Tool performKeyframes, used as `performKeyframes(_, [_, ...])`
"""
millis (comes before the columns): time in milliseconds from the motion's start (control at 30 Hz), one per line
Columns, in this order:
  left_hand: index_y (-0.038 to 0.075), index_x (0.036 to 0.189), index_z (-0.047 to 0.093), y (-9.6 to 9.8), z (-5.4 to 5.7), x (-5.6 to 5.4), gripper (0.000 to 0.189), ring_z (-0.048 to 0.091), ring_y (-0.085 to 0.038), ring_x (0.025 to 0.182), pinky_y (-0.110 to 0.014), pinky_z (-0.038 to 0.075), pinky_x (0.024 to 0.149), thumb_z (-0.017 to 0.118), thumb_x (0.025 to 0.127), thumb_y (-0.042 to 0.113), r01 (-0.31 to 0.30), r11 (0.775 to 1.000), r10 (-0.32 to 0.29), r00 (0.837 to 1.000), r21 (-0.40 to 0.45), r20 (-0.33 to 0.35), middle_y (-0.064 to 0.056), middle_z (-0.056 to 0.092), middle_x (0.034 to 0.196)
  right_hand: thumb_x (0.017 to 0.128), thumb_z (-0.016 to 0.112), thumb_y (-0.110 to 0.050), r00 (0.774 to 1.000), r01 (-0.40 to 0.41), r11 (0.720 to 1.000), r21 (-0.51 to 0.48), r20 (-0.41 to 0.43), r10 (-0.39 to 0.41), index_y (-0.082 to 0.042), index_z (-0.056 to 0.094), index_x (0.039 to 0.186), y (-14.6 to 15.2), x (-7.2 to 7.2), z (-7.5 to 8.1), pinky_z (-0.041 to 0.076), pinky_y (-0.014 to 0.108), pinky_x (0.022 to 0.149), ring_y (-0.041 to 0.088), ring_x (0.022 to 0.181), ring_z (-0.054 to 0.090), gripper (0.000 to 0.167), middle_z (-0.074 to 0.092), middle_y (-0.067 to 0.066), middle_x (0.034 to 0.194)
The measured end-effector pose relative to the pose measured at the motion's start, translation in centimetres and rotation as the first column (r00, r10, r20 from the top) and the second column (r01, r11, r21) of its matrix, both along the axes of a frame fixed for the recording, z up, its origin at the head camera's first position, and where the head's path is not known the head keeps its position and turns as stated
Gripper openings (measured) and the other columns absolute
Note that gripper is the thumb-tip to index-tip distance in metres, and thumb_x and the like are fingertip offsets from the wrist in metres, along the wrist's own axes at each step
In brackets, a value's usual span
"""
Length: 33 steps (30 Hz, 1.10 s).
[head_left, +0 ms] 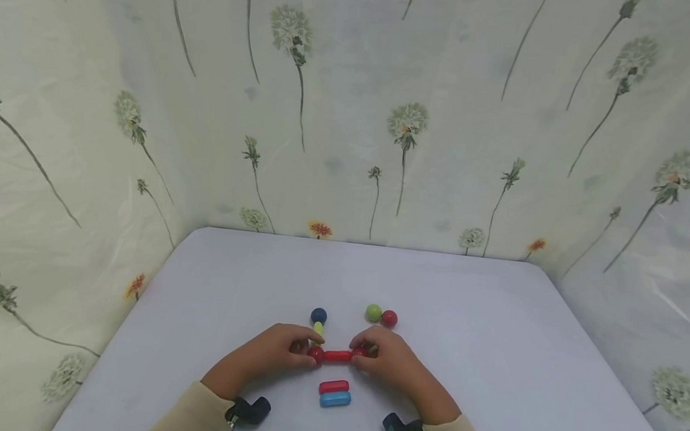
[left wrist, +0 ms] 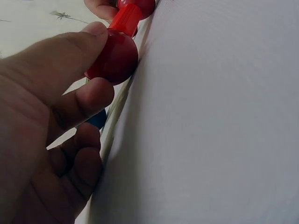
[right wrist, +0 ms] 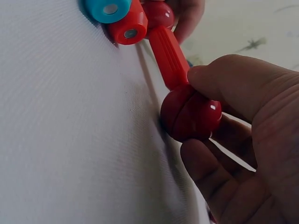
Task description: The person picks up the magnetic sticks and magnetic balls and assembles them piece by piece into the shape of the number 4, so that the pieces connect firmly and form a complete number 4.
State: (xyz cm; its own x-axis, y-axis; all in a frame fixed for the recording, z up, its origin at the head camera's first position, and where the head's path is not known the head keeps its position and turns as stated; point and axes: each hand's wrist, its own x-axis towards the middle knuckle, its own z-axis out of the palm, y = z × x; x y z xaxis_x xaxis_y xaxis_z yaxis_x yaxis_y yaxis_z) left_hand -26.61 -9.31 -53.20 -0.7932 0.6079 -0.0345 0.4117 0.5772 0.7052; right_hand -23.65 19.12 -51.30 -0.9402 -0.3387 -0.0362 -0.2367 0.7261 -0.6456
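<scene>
My left hand pinches a glossy red ball between thumb and fingers. Joined to that ball is a red rod, lying level between the hands. At the rod's other end, my right hand grips a second red ball. A yellow rod runs away from the left ball towards a dark blue ball; my left fingers partly hide where it meets the red ball. The right ball is mostly covered by fingers in the head view.
Nearer my body, a loose red rod and a blue rod lie side by side, with magnet-like metal discs in their ends. Beyond my right hand, a green ball touches a red ball. A flowered curtain surrounds the white table.
</scene>
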Motion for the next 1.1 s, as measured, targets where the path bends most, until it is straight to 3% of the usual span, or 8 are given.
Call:
performKeyframes(467, [0.034, 0.126, 0.071, 0.1, -0.4, 0.2, 0.039, 0.059, -0.009, 0.084, -0.024, 0.053, 0.073, 0.082, 0.090, 0.044, -0.034, 0.999, 0.035, 0.999, -0.036, 0.033, 0.014, 0.064, 0.089, 0.089, 0.084, -0.028, 1.000, -0.010, 1.000, 0.017, 0.023, 0.009, -0.026, 0.076, 0.108, 0.2, 0.0, -0.5, 0.060, 0.042, 0.090, 0.014, 0.097, 0.063, 0.021, 0.067, -0.011, 0.103])
performKeyframes(667, [0.038, 0.126, 0.070, 0.1, -0.7, 0.2, 0.039, 0.060, -0.008, 0.084, -0.024, 0.053, 0.075, 0.081, 0.090, 0.046, -0.030, 0.999, 0.032, 0.999, -0.033, 0.033, 0.015, 0.065, 0.089, 0.090, 0.083, -0.032, 0.991, 0.009, 0.999, 0.036, -0.131, -0.004, -0.025, 0.076, 0.110, -0.4, 0.9, 0.0, 0.060, 0.032, 0.086, 0.011, 0.100, 0.062, 0.023, 0.068, -0.011, 0.106])
performKeyframes(800, [0.037, 0.127, 0.070, 0.0, -0.6, 0.2, 0.039, 0.060, -0.007, 0.084, -0.024, 0.053, 0.075, 0.082, 0.090, 0.044, -0.025, 0.999, 0.025, 1.000, -0.024, 0.018, 0.016, 0.065, 0.089, 0.091, 0.083, -0.030, 0.981, -0.060, 0.997, 0.041, -0.182, 0.066, -0.024, 0.077, 0.108, -1.0, 1.8, 0.8, 0.059, 0.025, 0.082, 0.005, 0.091, 0.062, 0.019, 0.067, -0.015, 0.097])
performKeyframes(1100, [0.036, 0.128, 0.070, -0.1, -0.4, 0.0, 0.039, 0.059, -0.008, 0.084, -0.025, 0.052, 0.075, 0.081, 0.091, 0.044, -0.021, 1.000, 0.022, 1.000, -0.012, 0.016, 0.015, 0.065, 0.089, 0.093, 0.079, -0.028, 0.986, -0.166, 0.984, 0.072, 0.023, 0.164, -0.028, 0.077, 0.111, -1.3, 3.1, 1.5, 0.058, 0.026, 0.087, 0.000, 0.090, 0.061, 0.018, 0.069, -0.021, 0.100])
